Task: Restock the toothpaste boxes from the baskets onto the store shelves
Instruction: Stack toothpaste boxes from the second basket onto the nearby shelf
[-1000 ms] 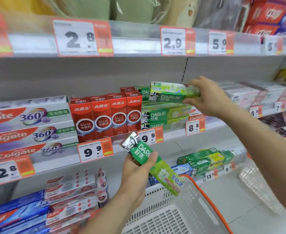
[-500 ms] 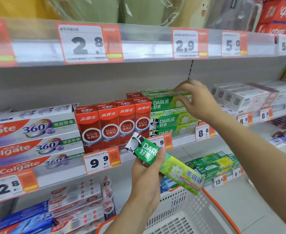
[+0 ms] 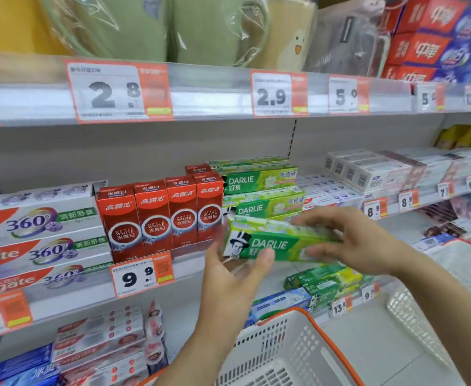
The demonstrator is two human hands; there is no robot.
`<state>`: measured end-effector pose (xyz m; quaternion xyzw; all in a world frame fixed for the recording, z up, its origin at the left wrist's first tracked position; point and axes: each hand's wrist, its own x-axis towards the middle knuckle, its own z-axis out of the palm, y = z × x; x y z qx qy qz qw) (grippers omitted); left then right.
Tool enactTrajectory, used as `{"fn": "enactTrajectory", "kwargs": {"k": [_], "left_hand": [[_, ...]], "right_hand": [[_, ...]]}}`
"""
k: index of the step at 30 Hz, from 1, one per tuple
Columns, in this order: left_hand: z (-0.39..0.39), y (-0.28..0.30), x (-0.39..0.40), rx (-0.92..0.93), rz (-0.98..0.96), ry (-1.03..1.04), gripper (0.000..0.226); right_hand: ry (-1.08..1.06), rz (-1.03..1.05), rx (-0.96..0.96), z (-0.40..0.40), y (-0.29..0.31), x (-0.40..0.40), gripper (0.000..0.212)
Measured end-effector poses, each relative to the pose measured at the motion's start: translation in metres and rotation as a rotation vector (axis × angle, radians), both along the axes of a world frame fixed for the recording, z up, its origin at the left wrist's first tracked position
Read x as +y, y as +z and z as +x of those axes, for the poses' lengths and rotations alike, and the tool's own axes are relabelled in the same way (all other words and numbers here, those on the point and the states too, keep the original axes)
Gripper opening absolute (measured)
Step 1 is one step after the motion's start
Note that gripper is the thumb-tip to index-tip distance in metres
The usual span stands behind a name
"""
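A green Darlie toothpaste box point(image 3: 273, 242) lies level in front of the middle shelf, held between both hands. My left hand point(image 3: 234, 277) grips its left end from below, thumb on the front face. My right hand point(image 3: 351, 243) holds its right end, fingers over the top and thumb underneath. Behind it, a stack of the same Darlie boxes point(image 3: 259, 181) sits on the shelf, beside red Optic White boxes point(image 3: 159, 215). A white basket with an orange rim point(image 3: 292, 346) stands below my hands; what is inside it does not show.
Colgate 360 boxes point(image 3: 36, 238) fill the shelf at left. White boxes point(image 3: 373, 169) stand at right. The lower shelf carries green boxes point(image 3: 326, 280) and red-white boxes point(image 3: 100, 335). Price tags point(image 3: 141, 275) line the shelf edges. A second basket point(image 3: 462, 260) sits at the right.
My right hand left the shelved Darlie stack and came down onto the right end of the box in my left hand. That box turned from tilted to level and rose toward the shelf.
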<state>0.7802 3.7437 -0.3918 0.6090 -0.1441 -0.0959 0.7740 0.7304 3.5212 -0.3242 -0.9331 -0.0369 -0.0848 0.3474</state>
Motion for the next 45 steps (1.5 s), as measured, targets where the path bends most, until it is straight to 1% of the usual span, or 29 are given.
{"fn": "enactTrajectory", "kwargs": {"k": [2, 4, 5, 6, 8, 10, 11, 13, 15, 17, 19, 22, 25, 27, 28, 30, 36, 42, 45], "left_hand": [[0.007, 0.014, 0.012, -0.144, 0.162, 0.203, 0.066], [0.022, 0.036, 0.023, -0.382, 0.305, 0.34, 0.06], [0.032, 0.05, 0.025, -0.513, 0.4, 0.371, 0.059], [0.043, 0.063, 0.027, -0.642, 0.524, 0.376, 0.064], [0.066, 0.085, 0.026, -0.835, 0.85, 0.314, 0.088], [0.092, 0.099, 0.026, -0.934, 1.212, 0.249, 0.107], [0.105, 0.104, 0.027, -0.962, 1.345, 0.222, 0.112], [0.128, 0.11, 0.028, -0.953, 1.521, 0.139, 0.118], [0.141, 0.11, 0.026, -0.86, 1.631, 0.018, 0.114], [0.145, 0.103, 0.025, -0.807, 1.665, -0.043, 0.104], [0.146, 0.095, 0.024, -0.849, 1.655, -0.01, 0.096], [0.147, 0.091, 0.024, -0.905, 1.647, 0.053, 0.092], [0.148, 0.088, 0.024, -0.924, 1.649, 0.076, 0.091], [0.149, 0.087, 0.024, -0.93, 1.644, 0.085, 0.091], [0.149, 0.087, 0.025, -0.933, 1.643, 0.087, 0.091], [0.15, 0.087, 0.025, -0.935, 1.638, 0.088, 0.092], [0.151, 0.085, 0.025, -0.94, 1.601, 0.103, 0.092], [0.152, 0.083, 0.025, -0.958, 1.595, 0.111, 0.088], [0.151, 0.083, 0.026, -0.966, 1.6, 0.116, 0.088]], "right_hand": [[-0.076, -0.108, -0.055, 0.011, 0.022, -0.023, 0.051], [-0.13, -0.188, -0.111, 0.033, 0.038, -0.042, 0.05], [-0.136, -0.217, -0.125, 0.048, 0.042, -0.048, 0.048], [-0.138, -0.241, -0.129, 0.063, 0.044, -0.051, 0.047], [-0.12, -0.258, -0.132, 0.091, 0.041, -0.051, 0.048], [-0.079, -0.285, -0.15, 0.114, 0.033, -0.049, 0.048], [-0.061, -0.309, -0.161, 0.123, 0.027, -0.048, 0.047], [-0.035, -0.347, -0.166, 0.136, 0.018, -0.047, 0.05], [-0.022, -0.407, -0.129, 0.143, 0.012, -0.047, 0.061], [-0.026, -0.481, -0.084, 0.146, 0.006, -0.047, 0.071], [-0.025, -0.527, -0.086, 0.148, 0.004, -0.049, 0.073], [-0.049, -0.624, -0.045, 0.151, 0.01, -0.047, 0.082], [-0.029, -0.752, 0.04, 0.16, 0.02, -0.039, 0.104], [0.012, -0.76, 0.131, 0.168, 0.023, -0.033, 0.12], [0.025, -0.772, 0.166, 0.171, 0.023, -0.032, 0.123], [0.035, -0.798, 0.186, 0.174, 0.022, -0.031, 0.121], [0.036, -0.79, 0.127, 0.173, 0.02, -0.034, 0.117], [0.028, -0.74, 0.073, 0.173, 0.017, -0.037, 0.117], [0.018, -0.727, 0.086, 0.172, 0.022, -0.029, 0.117]]}}
